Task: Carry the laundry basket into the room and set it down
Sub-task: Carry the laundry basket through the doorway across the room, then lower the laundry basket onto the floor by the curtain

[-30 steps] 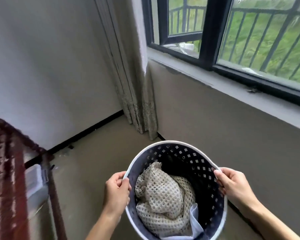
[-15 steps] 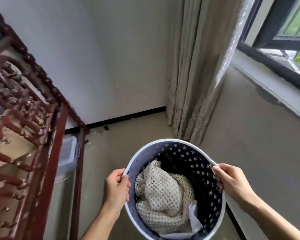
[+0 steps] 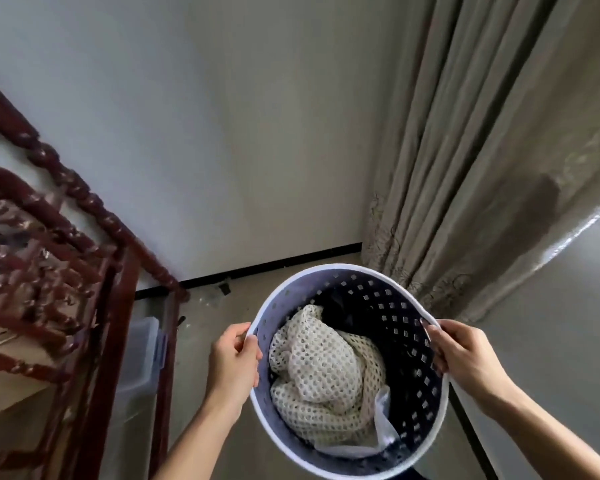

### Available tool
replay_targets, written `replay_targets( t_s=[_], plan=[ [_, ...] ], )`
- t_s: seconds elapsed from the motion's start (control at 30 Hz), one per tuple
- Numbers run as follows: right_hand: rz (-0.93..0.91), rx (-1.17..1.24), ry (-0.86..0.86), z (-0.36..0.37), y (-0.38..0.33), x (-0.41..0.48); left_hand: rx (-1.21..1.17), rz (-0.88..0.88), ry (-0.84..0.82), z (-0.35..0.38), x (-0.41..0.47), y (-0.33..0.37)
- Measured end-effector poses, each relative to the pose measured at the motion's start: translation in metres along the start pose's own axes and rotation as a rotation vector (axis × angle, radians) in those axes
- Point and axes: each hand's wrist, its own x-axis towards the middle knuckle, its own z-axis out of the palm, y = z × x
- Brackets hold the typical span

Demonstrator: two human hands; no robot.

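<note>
I hold a round laundry basket point(image 3: 413, 327) above the floor, low in the middle of the view; it is dark blue, perforated, with a white rim. My left hand point(image 3: 234, 362) grips its left rim and my right hand point(image 3: 465, 355) grips its right rim. Inside lie a cream mesh cloth point(image 3: 323, 379), a dark garment behind it and a bit of white fabric at the front.
A dark red carved wooden frame point(image 3: 66, 271) stands at the left, with a clear plastic box point(image 3: 139, 355) on the floor beside it. Beige curtains point(image 3: 465, 168) hang at the right. A white wall with a black skirting strip point(image 3: 274, 265) is ahead, and tan floor point(image 3: 201, 344) lies below.
My view has swung left: the window has left the frame, and the curtain and red wooden frame fill more of it. Both hands keep their hold on the basket.
</note>
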Motion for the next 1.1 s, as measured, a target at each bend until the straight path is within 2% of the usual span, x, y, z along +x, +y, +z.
replay_targets(
  t_s=[0.27,0.5,0.77,0.87,0.97,1.1],
  plan=[
    [0.026,-0.041,-0.030,0.043,-0.038,0.183,-0.009,-0.054,0.068,0.032,0.163,0.047],
    [0.065,-0.121,-0.092,0.089,-0.084,0.307,-0.011,-0.085,0.129,0.028,0.283,0.077],
    [0.236,-0.182,-0.058,0.171,-0.080,0.421,0.173,-0.062,-0.011,0.027,0.428,0.055],
    [0.281,-0.212,-0.077,0.202,-0.076,0.453,0.212,-0.132,-0.056,0.032,0.479,0.033],
    [0.343,-0.246,-0.068,0.229,-0.053,0.484,0.296,-0.234,-0.063,0.042,0.523,-0.002],
    [0.393,-0.331,-0.073,0.259,0.005,0.529,0.351,-0.284,-0.132,0.075,0.573,-0.043]
  ],
)
